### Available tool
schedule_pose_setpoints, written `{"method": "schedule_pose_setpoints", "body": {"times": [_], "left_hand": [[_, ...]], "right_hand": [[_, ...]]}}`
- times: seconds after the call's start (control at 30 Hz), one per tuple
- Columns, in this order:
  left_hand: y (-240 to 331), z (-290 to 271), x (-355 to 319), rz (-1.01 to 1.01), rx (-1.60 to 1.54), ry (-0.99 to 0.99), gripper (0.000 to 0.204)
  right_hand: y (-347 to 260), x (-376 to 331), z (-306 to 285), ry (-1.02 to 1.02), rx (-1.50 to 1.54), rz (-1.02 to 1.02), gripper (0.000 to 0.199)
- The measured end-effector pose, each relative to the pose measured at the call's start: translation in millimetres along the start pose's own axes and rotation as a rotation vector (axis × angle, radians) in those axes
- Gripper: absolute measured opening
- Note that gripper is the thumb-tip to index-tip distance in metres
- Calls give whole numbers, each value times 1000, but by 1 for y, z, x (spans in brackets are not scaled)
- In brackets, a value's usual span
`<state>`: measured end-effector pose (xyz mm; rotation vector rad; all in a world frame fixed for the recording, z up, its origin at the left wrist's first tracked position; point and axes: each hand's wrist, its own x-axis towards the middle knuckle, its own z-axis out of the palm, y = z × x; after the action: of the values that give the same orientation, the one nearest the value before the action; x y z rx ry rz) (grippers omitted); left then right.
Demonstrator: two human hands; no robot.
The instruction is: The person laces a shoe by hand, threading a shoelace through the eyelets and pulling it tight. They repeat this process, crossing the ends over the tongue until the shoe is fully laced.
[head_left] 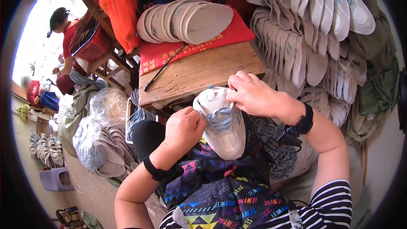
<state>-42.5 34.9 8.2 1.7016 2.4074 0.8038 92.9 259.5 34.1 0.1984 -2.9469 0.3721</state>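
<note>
1. Head view: white sneaker rests on the lap, toe toward the body. Left hand is closed on its pale blue lace; right hand pinches at the tongue.
2. Judgement: keep lace tension even and the shoe steady.
3. Beyond the sneaker: wooden worktop, crowded by stacked insoles; shoe uppers to its right.

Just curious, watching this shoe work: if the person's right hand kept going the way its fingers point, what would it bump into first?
The right hand points left and slightly down, fingers on the pale shoe by its blue laces. Going on, it would likely press into the shoe's tongue, then reach the left hand; depth is uncertain.
</note>
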Motion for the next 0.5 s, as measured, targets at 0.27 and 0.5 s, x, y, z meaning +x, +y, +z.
{"method": "schedule_pose_setpoints", "body": {"times": [0.27, 0.5], "left_hand": [[-17, -27, 16, -208, -208, -108, 29], [-38, -21, 30, 136, -201, -284, 25]], "right_hand": [[6, 9, 10, -139, 440, 261, 17], [-4, 20, 40, 304, 595, 376, 13]]}}
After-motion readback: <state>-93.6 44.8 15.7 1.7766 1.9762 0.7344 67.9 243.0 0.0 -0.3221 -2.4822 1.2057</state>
